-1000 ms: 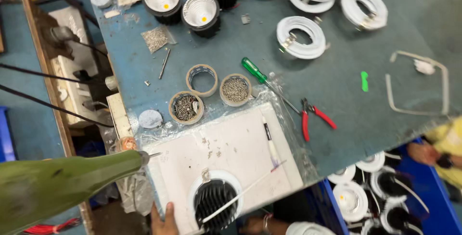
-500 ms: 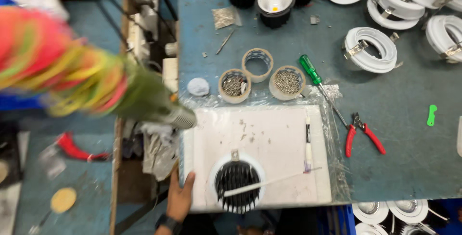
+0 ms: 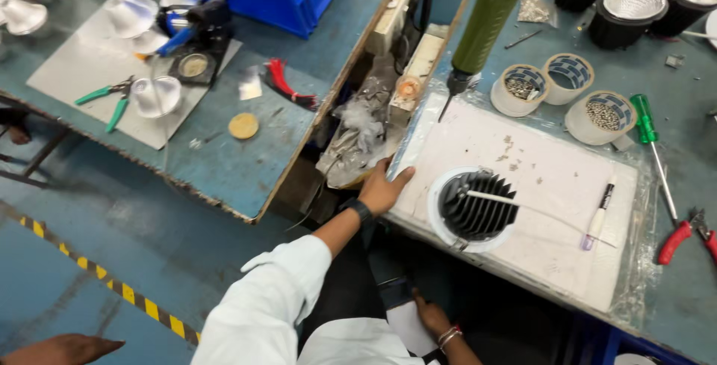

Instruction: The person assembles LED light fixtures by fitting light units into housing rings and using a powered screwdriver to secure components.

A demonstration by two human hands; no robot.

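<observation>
You are resting your left hand (image 3: 382, 189), fingers loosely spread, on the near-left edge of the white work pad (image 3: 538, 186), steadying it. Your right hand (image 3: 433, 320) is hanging below the bench, its grip unclear. The finned lamp housing (image 3: 474, 208) is sitting just beside, with bare pad beyond.

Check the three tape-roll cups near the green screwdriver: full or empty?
Two hold small metal parts: the left cup and the right cup. The middle cup looks empty, its bottom bare.

Blue workbench (image 3: 676, 283) carries a white mat (image 3: 545, 208) (plastic-wrapped), tape rolls (image 3: 567, 77), red pliers (image 3: 683, 234).
</observation>
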